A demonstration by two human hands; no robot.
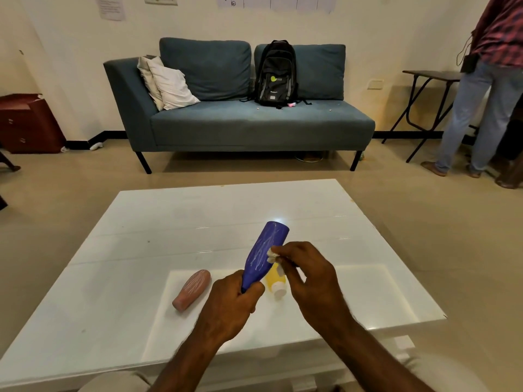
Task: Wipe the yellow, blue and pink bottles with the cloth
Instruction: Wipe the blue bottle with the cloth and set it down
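Left hand (230, 304) fingers wrapped around blue bottle (264, 256), right hand (310, 275) pinching cloth (272, 254) against it

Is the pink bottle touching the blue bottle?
Apart. The head view shows the pink bottle lying on the table, with bare white tabletop between it and the blue bottle, which the left hand holds up.

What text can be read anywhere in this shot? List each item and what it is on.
Backpack: white lettering beside a yellow-green dot, too blurred to read.
Wall papers: printed text, too small to read.
Wall chart: handwritten marks, cut off and unreadable.
Blue bottle, pink bottle, yellow bottle: no visible labels.
Nothing can be quoted with confidence.
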